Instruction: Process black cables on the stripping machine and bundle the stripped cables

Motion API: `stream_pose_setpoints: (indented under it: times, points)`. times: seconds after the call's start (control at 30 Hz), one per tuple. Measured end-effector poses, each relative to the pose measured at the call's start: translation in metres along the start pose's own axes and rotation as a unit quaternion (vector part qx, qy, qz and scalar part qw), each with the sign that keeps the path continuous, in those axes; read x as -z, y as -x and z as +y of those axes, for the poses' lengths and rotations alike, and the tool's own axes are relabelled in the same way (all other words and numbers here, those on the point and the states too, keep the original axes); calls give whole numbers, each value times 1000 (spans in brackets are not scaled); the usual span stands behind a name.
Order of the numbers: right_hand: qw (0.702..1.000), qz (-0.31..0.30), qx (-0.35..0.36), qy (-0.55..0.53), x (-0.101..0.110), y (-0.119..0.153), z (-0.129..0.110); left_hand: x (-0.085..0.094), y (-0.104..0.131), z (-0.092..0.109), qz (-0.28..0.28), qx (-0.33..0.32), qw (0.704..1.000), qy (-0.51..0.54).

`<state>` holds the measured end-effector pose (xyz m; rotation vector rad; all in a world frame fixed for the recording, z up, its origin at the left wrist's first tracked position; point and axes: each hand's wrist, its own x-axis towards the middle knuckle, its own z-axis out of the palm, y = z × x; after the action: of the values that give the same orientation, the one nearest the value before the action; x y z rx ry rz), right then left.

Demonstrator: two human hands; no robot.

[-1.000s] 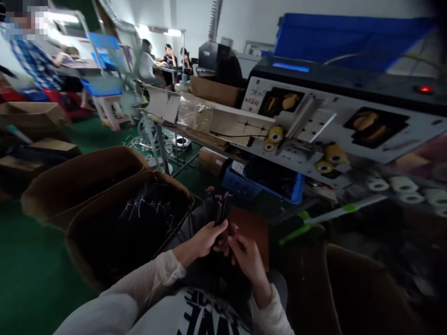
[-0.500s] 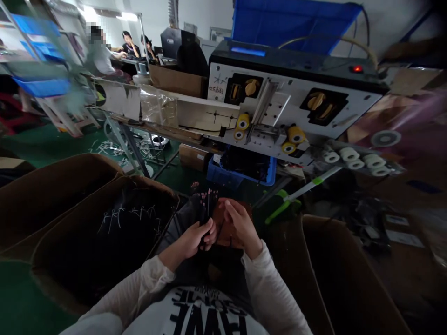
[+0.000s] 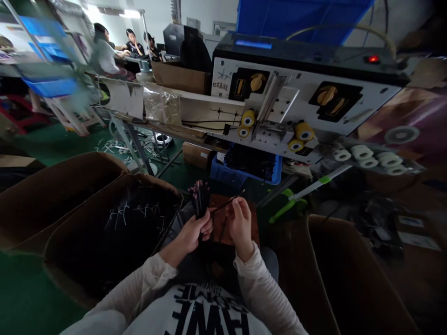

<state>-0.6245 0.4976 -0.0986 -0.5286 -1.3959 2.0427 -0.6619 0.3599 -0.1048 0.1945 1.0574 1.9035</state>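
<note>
A bundle of black cables (image 3: 199, 197) with pinkish tips stands upright in my left hand (image 3: 193, 231), whose fingers are wrapped round it. To its right, my right hand (image 3: 240, 223) pinches a single dark cable (image 3: 225, 204) near its tip. That cable slants from beside the bundle up to the right. Beneath and between the hands is a reddish-brown surface (image 3: 218, 225). The lower part of the bundle is hidden by my left hand and the darkness.
Deep cardboard boxes stand left (image 3: 115, 279) and right (image 3: 310, 260). Ahead is a machine (image 3: 279, 102) with yellow rollers on a bench, above a blue crate (image 3: 277, 174). White rolls (image 3: 361, 152) sit at the right. People (image 3: 108, 53) sit at the back left.
The view has shifted slightly. My right hand has lowered and now pinches a cable with its end sticking out up to the right. The bundle in my left hand looks tighter and more upright.
</note>
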Motion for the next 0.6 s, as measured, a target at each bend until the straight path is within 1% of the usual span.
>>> stream_pose_setpoints:
  times: [0.1,0.2,0.27,0.33,0.37,0.43,0.5,0.53,0.6]
  points:
    - [999,29,34,-1,6,11,0,2,-4,3,45,-13,999,10]
    - [995,15,97,16,15,18,-13,5,-8,9,71,-9,997,-2]
    - [989,-25,136,54,17,16,-27,6,-11,15,55,-28,998,-5]
    - [976,-89,151,128,13,8,-42,2,-15,22,24,-48,998,-14]
    - [965,-123,159,171,9,3,-49,-1,-17,26,14,-54,998,-21]
    - [933,-178,195,244,-3,-11,-60,-10,-20,34,16,-60,997,-41]
    - [908,-195,248,275,-16,-24,-68,-20,-24,44,0,-66,995,-70]
    - [904,-193,265,273,-22,-31,-71,-25,-26,51,-20,-71,993,-87]
    - [916,-184,261,243,-29,-39,-75,-37,-32,67,-68,-90,987,-113]
